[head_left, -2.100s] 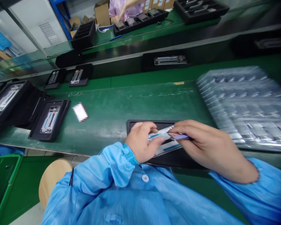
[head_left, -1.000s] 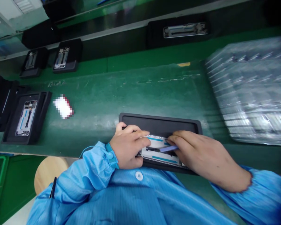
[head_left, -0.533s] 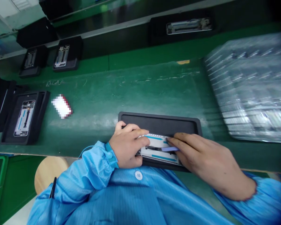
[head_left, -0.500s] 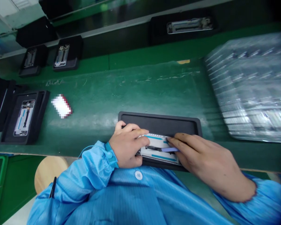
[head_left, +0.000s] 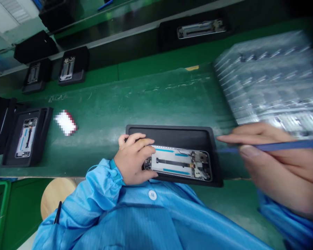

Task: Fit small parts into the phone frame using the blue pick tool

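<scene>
Our left hand [head_left: 135, 161] lies palm down near the middle, its fingers [head_left: 144, 142] parted and pointing right, its thumb [head_left: 148, 174] lying apart below them. Our left forearm [head_left: 94, 187] slants up from the lower left. Our right hand [head_left: 284, 166], at the far right (slightly blurred), holds its index finger [head_left: 240, 139] straight out to the left, thumb close beneath in a pinch.

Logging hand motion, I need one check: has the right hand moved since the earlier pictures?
Yes, rightward: the right hand, earlier over the phone frame, is now beyond the right end of the black tray.
</scene>
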Tool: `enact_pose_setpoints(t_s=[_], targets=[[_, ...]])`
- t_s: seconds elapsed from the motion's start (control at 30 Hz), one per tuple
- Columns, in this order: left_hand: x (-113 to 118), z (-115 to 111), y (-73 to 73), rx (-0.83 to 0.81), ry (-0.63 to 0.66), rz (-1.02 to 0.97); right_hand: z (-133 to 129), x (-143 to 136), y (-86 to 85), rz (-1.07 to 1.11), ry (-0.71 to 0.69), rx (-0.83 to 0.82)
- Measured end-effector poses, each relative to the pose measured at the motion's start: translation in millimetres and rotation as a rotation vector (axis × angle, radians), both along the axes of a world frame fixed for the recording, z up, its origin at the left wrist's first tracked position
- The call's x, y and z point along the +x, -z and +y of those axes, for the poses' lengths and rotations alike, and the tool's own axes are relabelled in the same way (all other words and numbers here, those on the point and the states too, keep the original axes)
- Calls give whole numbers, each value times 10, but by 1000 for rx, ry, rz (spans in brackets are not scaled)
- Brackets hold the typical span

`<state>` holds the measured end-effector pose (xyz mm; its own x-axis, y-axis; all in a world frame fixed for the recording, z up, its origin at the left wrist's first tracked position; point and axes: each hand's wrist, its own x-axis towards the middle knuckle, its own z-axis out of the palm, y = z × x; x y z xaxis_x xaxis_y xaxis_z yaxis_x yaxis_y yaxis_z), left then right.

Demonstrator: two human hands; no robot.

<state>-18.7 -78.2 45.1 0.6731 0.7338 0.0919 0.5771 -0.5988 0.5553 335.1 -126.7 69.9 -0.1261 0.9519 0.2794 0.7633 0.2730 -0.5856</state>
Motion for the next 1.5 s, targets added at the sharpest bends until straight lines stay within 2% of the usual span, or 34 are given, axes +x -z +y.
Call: enact_pose_setpoints(t_s=[0.07,0.13,0.3,0.47,1.07,1.5], targets=[[-20,-23,26,1,-76,0,18,-96,83,110,-14,-56],[-34,-35,48,-12,-120,7,39,-217,186,129,-49,-87],[-52,-21,60,-54,-120,16,41,-338,323,107,-63,-39],[-47,-12,50,-65,-123,10,37,-341,340,79,-114,-25],[-43,-15,86,-43,-107,-8,57,-420,323,18,-108,35],[-28,-9,66,-75,-111,14,36,-408,301,8,-115,-13]])
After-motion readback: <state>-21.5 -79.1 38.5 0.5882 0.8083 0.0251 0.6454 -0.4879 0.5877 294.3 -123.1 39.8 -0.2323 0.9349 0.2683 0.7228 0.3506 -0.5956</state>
